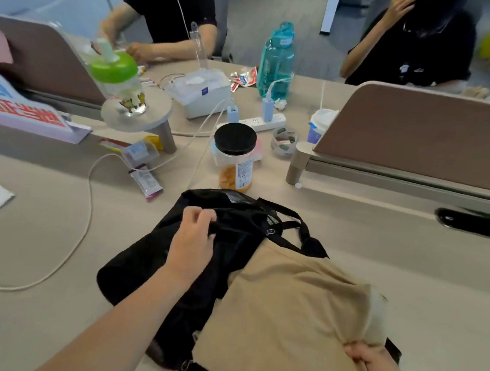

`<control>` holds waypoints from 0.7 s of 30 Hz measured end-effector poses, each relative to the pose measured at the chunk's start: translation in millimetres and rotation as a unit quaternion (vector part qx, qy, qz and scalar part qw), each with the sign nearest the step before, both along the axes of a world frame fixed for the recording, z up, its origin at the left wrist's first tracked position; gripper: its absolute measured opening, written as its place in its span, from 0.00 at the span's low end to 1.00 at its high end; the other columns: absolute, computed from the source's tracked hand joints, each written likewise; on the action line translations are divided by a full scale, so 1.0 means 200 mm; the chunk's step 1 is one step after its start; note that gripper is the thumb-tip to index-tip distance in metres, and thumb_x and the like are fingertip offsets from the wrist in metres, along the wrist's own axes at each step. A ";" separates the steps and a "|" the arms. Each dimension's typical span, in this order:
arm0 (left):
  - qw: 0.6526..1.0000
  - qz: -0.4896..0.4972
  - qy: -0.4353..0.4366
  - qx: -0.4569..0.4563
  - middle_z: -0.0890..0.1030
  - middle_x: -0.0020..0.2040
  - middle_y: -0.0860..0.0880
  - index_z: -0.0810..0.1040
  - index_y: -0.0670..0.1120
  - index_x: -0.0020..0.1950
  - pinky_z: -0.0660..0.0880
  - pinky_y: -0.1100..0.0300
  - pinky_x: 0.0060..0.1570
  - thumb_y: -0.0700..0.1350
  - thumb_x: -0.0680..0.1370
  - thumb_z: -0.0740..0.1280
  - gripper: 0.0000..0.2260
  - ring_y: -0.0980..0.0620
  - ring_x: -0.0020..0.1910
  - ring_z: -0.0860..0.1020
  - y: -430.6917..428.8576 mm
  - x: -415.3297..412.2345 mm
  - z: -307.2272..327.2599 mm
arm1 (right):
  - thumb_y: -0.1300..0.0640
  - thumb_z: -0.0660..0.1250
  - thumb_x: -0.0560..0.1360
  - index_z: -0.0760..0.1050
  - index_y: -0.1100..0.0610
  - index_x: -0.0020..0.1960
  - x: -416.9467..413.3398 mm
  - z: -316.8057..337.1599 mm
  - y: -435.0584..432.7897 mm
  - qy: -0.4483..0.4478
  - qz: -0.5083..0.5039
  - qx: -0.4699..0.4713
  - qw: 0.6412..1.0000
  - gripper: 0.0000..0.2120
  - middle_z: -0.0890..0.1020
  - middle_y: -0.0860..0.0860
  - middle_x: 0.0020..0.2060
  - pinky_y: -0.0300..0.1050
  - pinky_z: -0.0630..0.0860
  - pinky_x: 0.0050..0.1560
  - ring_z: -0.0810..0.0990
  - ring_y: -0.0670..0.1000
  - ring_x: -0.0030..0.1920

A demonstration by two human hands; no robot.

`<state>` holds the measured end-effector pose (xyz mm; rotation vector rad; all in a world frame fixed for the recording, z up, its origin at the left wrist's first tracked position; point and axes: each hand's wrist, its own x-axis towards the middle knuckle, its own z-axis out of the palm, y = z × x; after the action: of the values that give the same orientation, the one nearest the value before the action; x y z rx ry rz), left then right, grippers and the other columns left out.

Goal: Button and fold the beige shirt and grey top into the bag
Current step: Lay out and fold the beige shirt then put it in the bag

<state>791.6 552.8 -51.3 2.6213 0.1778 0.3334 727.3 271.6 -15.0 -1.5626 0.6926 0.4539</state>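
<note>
A black mesh bag (147, 265) lies on the desk in front of me. My left hand (191, 239) grips its upper edge near the mouth and holds it up. The folded beige shirt (287, 311) lies partly on the bag, its far end at the bag's mouth under the black handles (295, 231). At the lower right, my right hand (368, 359) grips the shirt's near corner, where a paler grey fabric (378, 314) shows under the beige. How far the shirt reaches inside the bag is hidden.
Behind the bag stands a jar (235, 159) with a black lid. A white cable (83, 227) loops across the desk's left. A power strip (259, 121), tape rolls (285, 140), a teal bottle (277, 64) and two seated people lie beyond. Brown dividers (413, 132) flank the desk.
</note>
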 end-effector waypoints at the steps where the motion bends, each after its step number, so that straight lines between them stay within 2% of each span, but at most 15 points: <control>1: 0.999 0.037 0.014 -0.002 0.69 0.55 0.44 0.70 0.45 0.57 0.71 0.62 0.38 0.38 0.69 0.75 0.21 0.50 0.38 0.73 0.01 0.02 0.05 | 0.75 0.72 0.53 0.73 0.68 0.37 -0.07 -0.13 -0.16 0.035 -0.089 0.001 0.995 0.15 0.77 0.51 0.18 0.42 0.71 0.32 0.77 0.52 0.30; 3: 0.989 0.080 0.119 0.042 0.72 0.58 0.42 0.70 0.43 0.62 0.72 0.58 0.41 0.43 0.74 0.69 0.18 0.44 0.44 0.77 0.04 0.07 0.14 | 0.77 0.71 0.54 0.75 0.69 0.44 -0.08 -0.08 -0.14 0.084 -0.062 -0.074 0.992 0.19 0.81 0.52 0.24 0.41 0.71 0.37 0.77 0.52 0.35; 4: 0.976 0.057 0.193 0.080 0.75 0.56 0.42 0.72 0.42 0.59 0.72 0.56 0.43 0.45 0.77 0.65 0.13 0.43 0.48 0.78 0.05 0.10 0.18 | 0.77 0.71 0.52 0.75 0.72 0.50 -0.07 -0.07 -0.13 0.089 -0.036 -0.083 0.992 0.25 0.84 0.55 0.32 0.43 0.72 0.44 0.78 0.54 0.41; 5: 0.961 0.024 0.259 0.097 0.78 0.53 0.42 0.74 0.41 0.54 0.73 0.55 0.45 0.45 0.78 0.61 0.09 0.43 0.51 0.78 0.05 0.13 0.22 | 0.74 0.70 0.49 0.74 0.73 0.55 -0.05 -0.10 -0.11 0.078 -0.044 -0.083 0.992 0.33 0.84 0.60 0.41 0.47 0.71 0.52 0.78 0.57 0.48; 6: 0.951 -0.008 0.299 0.074 0.79 0.49 0.43 0.76 0.41 0.47 0.73 0.54 0.46 0.44 0.79 0.59 0.09 0.43 0.51 0.78 0.03 0.16 0.25 | 0.72 0.68 0.46 0.73 0.74 0.59 -0.03 -0.13 -0.12 0.078 -0.038 -0.073 0.994 0.39 0.81 0.63 0.48 0.49 0.69 0.58 0.77 0.59 0.53; 7: 0.942 -0.032 0.334 0.031 0.79 0.46 0.43 0.76 0.41 0.42 0.73 0.55 0.46 0.42 0.80 0.57 0.11 0.44 0.49 0.79 0.01 0.18 0.28 | 0.70 0.67 0.46 0.73 0.73 0.59 -0.03 -0.12 -0.10 0.079 -0.030 -0.064 0.994 0.40 0.80 0.64 0.51 0.50 0.69 0.59 0.76 0.59 0.54; 8: 0.931 -0.042 0.361 -0.033 0.78 0.42 0.44 0.75 0.42 0.39 0.72 0.56 0.43 0.41 0.80 0.56 0.13 0.47 0.44 0.78 -0.01 0.21 0.32 | 0.70 0.69 0.47 0.75 0.71 0.57 -0.03 -0.13 -0.11 0.075 -0.013 -0.060 0.995 0.37 0.81 0.62 0.50 0.49 0.72 0.53 0.77 0.58 0.51; 10: 0.896 -0.010 0.386 -0.218 0.76 0.35 0.47 0.74 0.45 0.36 0.69 0.59 0.35 0.42 0.80 0.58 0.13 0.51 0.34 0.74 -0.08 0.24 0.41 | 0.72 0.72 0.55 0.77 0.68 0.50 -0.01 -0.09 -0.07 0.049 0.006 -0.071 0.996 0.23 0.82 0.58 0.39 0.45 0.70 0.39 0.77 0.55 0.41; 11: 0.874 0.007 0.397 -0.281 0.77 0.34 0.47 0.76 0.45 0.37 0.70 0.60 0.34 0.43 0.80 0.60 0.13 0.50 0.34 0.75 -0.11 0.24 0.44 | 0.72 0.71 0.57 0.78 0.68 0.46 0.00 -0.06 -0.04 0.040 0.003 -0.056 0.998 0.17 0.82 0.58 0.35 0.44 0.70 0.37 0.77 0.55 0.39; 15: 0.824 0.031 0.439 -0.358 0.82 0.36 0.42 0.81 0.40 0.47 0.77 0.58 0.40 0.44 0.79 0.62 0.10 0.45 0.34 0.80 -0.16 0.22 0.47 | 0.66 0.69 0.57 0.80 0.64 0.39 0.06 -0.13 0.02 0.050 -0.045 0.046 0.997 0.11 0.82 0.58 0.30 0.49 0.72 0.41 0.78 0.58 0.39; 16: 0.807 0.040 0.438 -0.393 0.83 0.33 0.43 0.81 0.40 0.45 0.78 0.61 0.36 0.43 0.79 0.62 0.10 0.47 0.31 0.81 -0.15 0.21 0.48 | 0.66 0.68 0.59 0.81 0.62 0.34 0.06 -0.15 0.04 0.053 -0.068 0.058 0.995 0.05 0.82 0.56 0.27 0.50 0.72 0.41 0.77 0.58 0.38; 18: 0.777 0.056 0.431 -0.456 0.83 0.29 0.46 0.81 0.41 0.41 0.76 0.64 0.29 0.45 0.79 0.62 0.13 0.51 0.26 0.81 -0.11 0.22 0.50 | 0.64 0.69 0.61 0.80 0.59 0.25 0.04 -0.25 0.09 0.066 -0.097 0.036 0.992 0.07 0.80 0.53 0.24 0.54 0.73 0.46 0.76 0.57 0.39; 19: 0.766 0.072 0.412 -0.487 0.83 0.31 0.46 0.81 0.43 0.40 0.74 0.62 0.31 0.49 0.79 0.61 0.14 0.51 0.28 0.81 -0.07 0.24 0.49 | 0.63 0.70 0.61 0.80 0.59 0.25 0.01 -0.27 0.12 0.078 -0.114 0.023 0.990 0.07 0.81 0.53 0.26 0.55 0.73 0.49 0.77 0.57 0.39; 20: 0.774 0.098 0.384 -0.494 0.84 0.34 0.46 0.82 0.44 0.42 0.73 0.61 0.35 0.52 0.79 0.61 0.15 0.50 0.32 0.81 -0.03 0.25 0.49 | 0.63 0.70 0.63 0.80 0.60 0.28 -0.02 -0.27 0.15 0.094 -0.128 0.005 0.987 0.05 0.81 0.55 0.29 0.54 0.73 0.48 0.77 0.57 0.39; 21: 0.804 0.127 0.339 -0.472 0.83 0.38 0.47 0.83 0.46 0.46 0.72 0.59 0.38 0.54 0.78 0.62 0.15 0.50 0.36 0.80 0.04 0.27 0.45 | 0.65 0.69 0.65 0.79 0.63 0.33 -0.06 -0.27 0.16 0.095 -0.142 0.003 0.985 0.02 0.80 0.56 0.31 0.51 0.71 0.43 0.76 0.56 0.38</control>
<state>845.8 561.1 39.5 1.5904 0.7257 -0.5247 716.0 304.3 -69.5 -1.3991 1.0445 0.3936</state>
